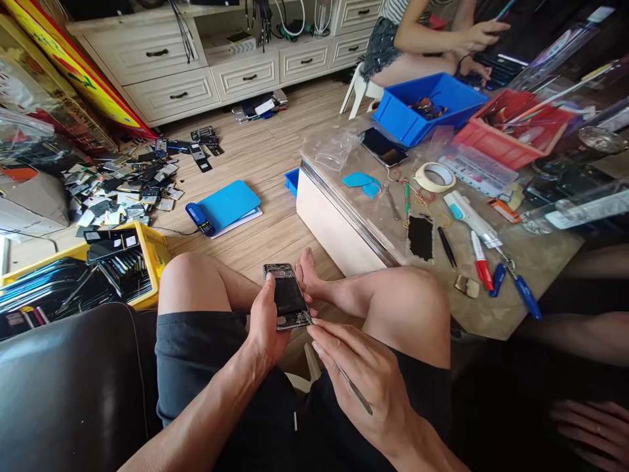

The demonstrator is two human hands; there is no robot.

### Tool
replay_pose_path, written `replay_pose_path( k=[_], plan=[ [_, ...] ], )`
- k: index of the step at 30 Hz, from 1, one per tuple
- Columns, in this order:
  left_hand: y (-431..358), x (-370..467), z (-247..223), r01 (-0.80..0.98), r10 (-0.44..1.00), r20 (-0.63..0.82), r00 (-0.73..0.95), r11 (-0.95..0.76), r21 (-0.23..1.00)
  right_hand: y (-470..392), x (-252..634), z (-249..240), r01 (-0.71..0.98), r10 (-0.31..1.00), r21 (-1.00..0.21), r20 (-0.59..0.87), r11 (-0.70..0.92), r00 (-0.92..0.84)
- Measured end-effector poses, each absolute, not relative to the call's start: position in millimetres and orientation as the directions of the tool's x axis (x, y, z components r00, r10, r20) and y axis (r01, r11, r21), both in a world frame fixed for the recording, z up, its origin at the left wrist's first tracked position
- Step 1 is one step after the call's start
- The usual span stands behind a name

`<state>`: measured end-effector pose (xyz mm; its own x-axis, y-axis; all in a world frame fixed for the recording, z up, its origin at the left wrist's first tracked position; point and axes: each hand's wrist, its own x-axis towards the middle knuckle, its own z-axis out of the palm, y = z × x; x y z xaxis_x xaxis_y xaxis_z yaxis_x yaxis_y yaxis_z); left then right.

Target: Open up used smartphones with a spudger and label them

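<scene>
Opened phone [289, 296]: probably light and stiff, its bared interior fragile, best held by the side edges. Left hand [265, 320] grips its frame, thumb on one side; right hand [366, 367] pinches a metal tool [362, 399], tip at the near right corner; floor [265, 145] lies below.

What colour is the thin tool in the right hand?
The thin tool is silvery grey, seen best in the head view.
</scene>
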<state>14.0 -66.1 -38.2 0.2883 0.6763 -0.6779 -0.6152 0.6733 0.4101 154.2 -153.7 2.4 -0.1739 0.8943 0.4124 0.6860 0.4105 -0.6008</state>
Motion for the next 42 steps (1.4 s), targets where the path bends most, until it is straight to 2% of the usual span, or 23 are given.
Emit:
replay_pose_path(
  k=[6, 14, 20, 25, 30, 32, 34, 36, 37, 39, 40, 42],
  plan=[
    [-65.4, 13.4, -34.2, -0.611, 0.659, -0.711, 0.245, 0.675, 0.415, -153.3, 153.3, 0.0, 0.655, 0.916, -0.656, 0.373, 0.374, -0.150],
    [-56.2, 7.3, -26.3, -0.649, 0.601, -0.705, 0.378, 0.714, 0.261, -151.6, 159.2, 8.0, 0.635, 0.891, -0.641, 0.412, 0.431, -0.189],
    [-64.0, 12.8, -28.2, -0.626, 0.584, -0.772, 0.249, 0.706, 0.332, -156.7, 152.6, -2.4, 0.698, 0.887, -0.574, 0.415, 0.429, -0.204],
    [-71.0, 23.2, -30.4, -0.651, 0.612, -0.784, 0.104, 0.638, 0.411, -157.4, 146.3, -22.5, 0.698, 0.896, -0.589, 0.407, 0.407, -0.180],
    [-69.6, 22.4, -32.6, -0.645, 0.591, -0.801, 0.097, 0.650, 0.401, -153.8, 148.5, -29.2, 0.690, 0.906, -0.605, 0.379, 0.397, -0.188],
    [-65.3, 18.4, -29.6, -0.644, 0.609, -0.777, 0.160, 0.661, 0.386, -154.4, 152.7, -27.0, 0.653, 0.929, -0.666, 0.318, 0.359, -0.187],
    [-60.1, 13.1, -25.3, -0.665, 0.644, -0.737, 0.205, 0.644, 0.378, -158.1, 157.6, -23.5, 0.543, 0.971, -0.804, 0.204, 0.241, -0.128],
    [-56.0, 8.1, -21.4, -0.705, 0.692, -0.685, 0.227, 0.602, 0.374, -164.2, 160.6, -19.6, 0.295, 0.999, -0.956, -0.023, -0.008, -0.048],
    [-54.8, 6.1, -20.0, -0.723, 0.714, -0.657, 0.240, 0.583, 0.370, -167.6, 160.4, -17.7, 0.135, 0.986, -0.978, -0.163, -0.157, -0.039],
    [-54.7, 4.1, -18.0, -0.739, 0.735, -0.614, 0.287, 0.578, 0.346, -173.3, 155.4, -14.4, -0.108, 0.917, -0.913, -0.384, -0.394, -0.106],
    [-55.6, 4.1, -17.2, -0.738, 0.735, -0.601, 0.316, 0.588, 0.331, -175.2, 150.8, -13.1, -0.154, 0.884, -0.873, -0.444, -0.464, -0.144],
    [-58.8, 5.5, -15.8, -0.733, 0.732, -0.577, 0.364, 0.607, 0.307, -176.8, 139.2, -11.8, -0.116, 0.856, -0.851, -0.497, -0.513, -0.141]
  ],
)
